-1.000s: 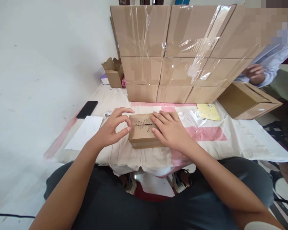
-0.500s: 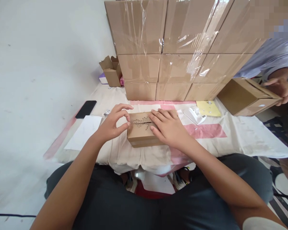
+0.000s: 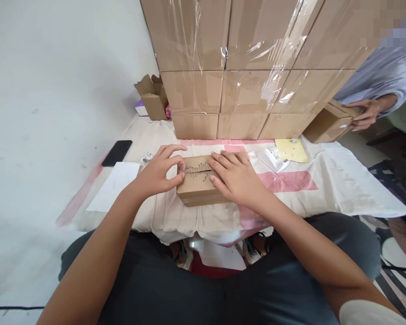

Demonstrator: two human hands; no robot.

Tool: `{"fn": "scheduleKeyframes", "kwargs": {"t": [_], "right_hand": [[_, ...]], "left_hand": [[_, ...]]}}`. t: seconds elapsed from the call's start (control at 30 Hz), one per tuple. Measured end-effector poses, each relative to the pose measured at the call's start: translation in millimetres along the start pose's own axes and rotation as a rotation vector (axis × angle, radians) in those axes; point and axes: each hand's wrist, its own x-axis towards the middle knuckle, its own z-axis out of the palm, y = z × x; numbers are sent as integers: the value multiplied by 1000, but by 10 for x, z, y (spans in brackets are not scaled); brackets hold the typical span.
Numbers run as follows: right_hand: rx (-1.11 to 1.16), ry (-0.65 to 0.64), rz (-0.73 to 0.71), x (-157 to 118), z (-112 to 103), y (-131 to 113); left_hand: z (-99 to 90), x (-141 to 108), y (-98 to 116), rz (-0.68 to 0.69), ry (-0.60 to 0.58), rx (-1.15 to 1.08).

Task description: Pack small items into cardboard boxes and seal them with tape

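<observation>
A small brown cardboard box (image 3: 198,190) lies on the cloth-covered table in front of me, with a row of dark leaf-like marks along its top seam. My right hand (image 3: 235,174) rests flat on the right part of its top, fingers spread. At the box's left end is my left hand (image 3: 162,174), its thumb and index finger curled into a pinch by the seam's end. Whatever is between those fingertips, if anything, is too small to make out. The other fingers of that hand stretch above the box's far left corner.
Behind stands a stack of taped cartons (image 3: 192,90). To the left lie a black phone (image 3: 117,152) and white paper (image 3: 115,187); an open carton (image 3: 154,101) stands farther back. A white tool (image 3: 273,160) and yellow paper (image 3: 292,150) lie right. Another person's hand (image 3: 368,113) holds a carton (image 3: 328,122).
My left thumb and index finger have come slightly closer to the box's end. My right hand stays put. The other person's carton has moved back, away from me. The view has shifted slightly.
</observation>
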Motion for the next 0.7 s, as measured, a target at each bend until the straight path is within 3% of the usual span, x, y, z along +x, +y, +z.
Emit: {"fn": "scheduleKeyframes", "kwargs": {"t": [0.33,0.47,0.63,0.7], "right_hand": [[-14,2,5,3,1,-19],[-12,4,11,7,11,-21],[49,14,21,2,26,-23],[116,17,3,-25,-5,8]], "left_hand": [[49,-43,-43,-193,-6,-95],[161,3,-110,-372,-37,-364],[322,37,-154,-512,87,-628],[341,-9,-160,-537,15,-699]]}}
